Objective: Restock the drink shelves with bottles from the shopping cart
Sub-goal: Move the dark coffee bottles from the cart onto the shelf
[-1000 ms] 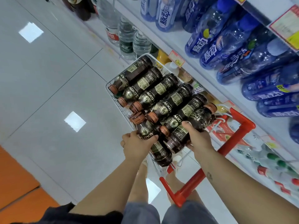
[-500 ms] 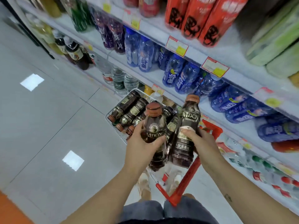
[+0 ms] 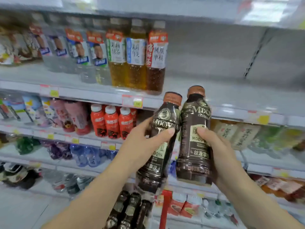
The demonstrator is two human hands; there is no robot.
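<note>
It was a shop, prob. a supermkt drinks aisle: tiered shelves (image 3: 92,95) w/ rows of bottled drinks (image 3: 137,63) above price tags (image 3: 132,100) clipped along shelf edges.

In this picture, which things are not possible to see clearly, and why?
- Price tags, head view: motion blur, numbers unreadable.
- Left bottle label, head view: the left hand covers its middle.
- Right bottle label, head view: the right hand hides its right side.
- Cart bottles, head view: cut off by the bottom edge.
- Far-left shelf goods, head view: blurred.
</note>
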